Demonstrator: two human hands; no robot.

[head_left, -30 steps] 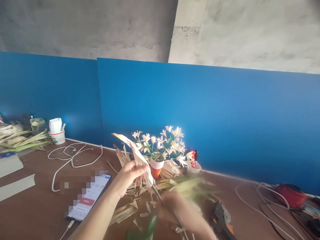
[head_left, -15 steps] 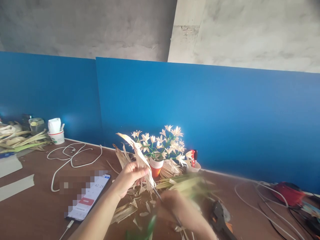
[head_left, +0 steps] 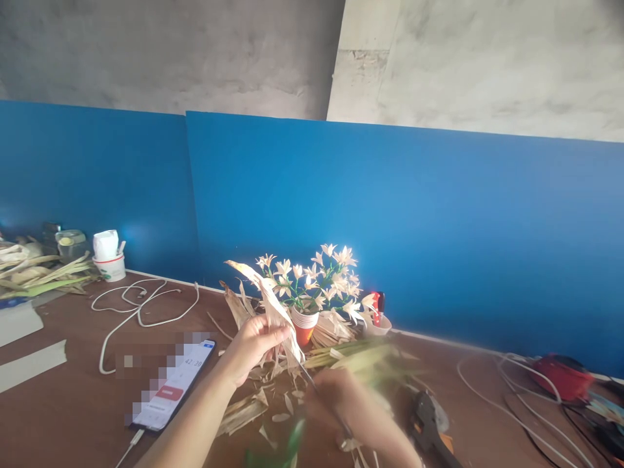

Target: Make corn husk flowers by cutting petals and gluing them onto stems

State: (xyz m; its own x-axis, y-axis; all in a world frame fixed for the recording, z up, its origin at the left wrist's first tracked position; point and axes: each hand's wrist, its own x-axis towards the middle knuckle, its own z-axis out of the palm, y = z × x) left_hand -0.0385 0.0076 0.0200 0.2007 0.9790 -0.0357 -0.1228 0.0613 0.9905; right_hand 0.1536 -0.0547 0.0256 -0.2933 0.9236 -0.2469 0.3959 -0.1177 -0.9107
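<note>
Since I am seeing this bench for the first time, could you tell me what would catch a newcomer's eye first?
The bright blue panel fills the back behind the brown table. At the table's middle stands an orange cup of pale flowers. Just in front of it the left hand pinches a dried leaf upright in its fingers, while the blurred right hand sits low beside it.

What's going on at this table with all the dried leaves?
A person is trimming a dried leaf. The left hand pinches it upright above the table, and the blurred right hand holds what look like scissors at its lower edge. Trimmings lie scattered beneath. Behind stands a paper cup of pale flowers, and a phone lies to the left.
</note>
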